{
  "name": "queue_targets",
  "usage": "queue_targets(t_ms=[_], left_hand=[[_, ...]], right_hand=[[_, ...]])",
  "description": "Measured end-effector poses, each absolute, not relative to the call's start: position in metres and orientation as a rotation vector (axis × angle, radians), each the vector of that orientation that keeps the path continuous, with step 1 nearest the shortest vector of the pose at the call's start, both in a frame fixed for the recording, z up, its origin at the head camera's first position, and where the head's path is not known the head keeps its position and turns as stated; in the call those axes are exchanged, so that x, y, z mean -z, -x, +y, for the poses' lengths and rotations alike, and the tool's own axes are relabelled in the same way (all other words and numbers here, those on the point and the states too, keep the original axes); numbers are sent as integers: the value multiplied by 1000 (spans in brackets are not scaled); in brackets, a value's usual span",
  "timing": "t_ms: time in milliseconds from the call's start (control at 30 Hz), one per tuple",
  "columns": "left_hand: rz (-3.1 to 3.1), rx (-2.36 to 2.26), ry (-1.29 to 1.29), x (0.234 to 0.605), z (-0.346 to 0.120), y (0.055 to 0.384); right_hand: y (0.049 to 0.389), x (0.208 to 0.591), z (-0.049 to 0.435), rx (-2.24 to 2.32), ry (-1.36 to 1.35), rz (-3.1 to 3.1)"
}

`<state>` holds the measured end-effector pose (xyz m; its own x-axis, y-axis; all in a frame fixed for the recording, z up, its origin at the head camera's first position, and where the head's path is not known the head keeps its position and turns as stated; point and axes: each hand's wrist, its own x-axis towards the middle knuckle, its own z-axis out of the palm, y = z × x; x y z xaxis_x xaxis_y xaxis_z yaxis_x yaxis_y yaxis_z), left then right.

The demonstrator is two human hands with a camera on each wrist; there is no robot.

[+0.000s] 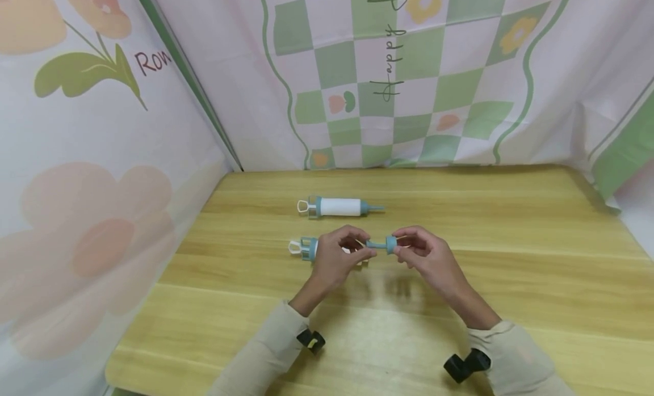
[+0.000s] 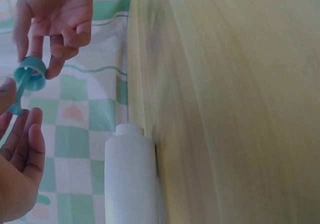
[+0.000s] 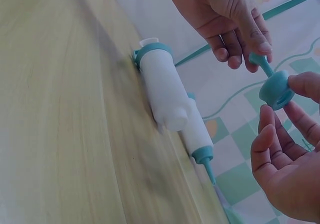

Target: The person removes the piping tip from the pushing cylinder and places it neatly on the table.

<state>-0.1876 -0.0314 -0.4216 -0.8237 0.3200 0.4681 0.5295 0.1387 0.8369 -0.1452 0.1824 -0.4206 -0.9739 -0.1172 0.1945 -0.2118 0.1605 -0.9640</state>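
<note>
Checkered cloth backdrop point(image 1: 419, 58), floral print, one, hanging beyond the work area. Wood-grained surface point(image 1: 511, 214), one. Capped cylinder point(image 1: 340, 206), white body, teal fittings, white pull handle at the left end, thin nozzle at the right; lies at the rear. Uncapped cylinder point(image 3: 162, 79), same pattern, lying nearer the person, its white neck bare; partly hidden by a hand in the head view. Right hand point(image 1: 426, 251), thumb and fingers pinching the broad collar of the loose part. Left hand point(image 1: 334, 254), fingers pinching that part's slender end. Nozzle cap point(image 1: 391, 244), teal, loose, held between both hands above the surface. Step in hand, by judgement: handling the nozzle cap apart from its cylinder; whether coming off or going on cannot be told. Fitting it would next call for lining the collar up with the bare neck and steadying the cylinder.
</note>
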Motion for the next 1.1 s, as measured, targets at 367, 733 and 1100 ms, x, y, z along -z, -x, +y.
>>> queue_targets(t_ms=[367,733,1100], left_hand=[[-2277,1733,782,423,-33,190],[-2366,1625,790,423,-28,195],[-2539,1450,871,420,-16,203]], right_hand=[[145,423,194,-1911,-309,-2361],[143,422,206,-1816,-279,-2433],[138,421,225,-1739,-237,-2460]])
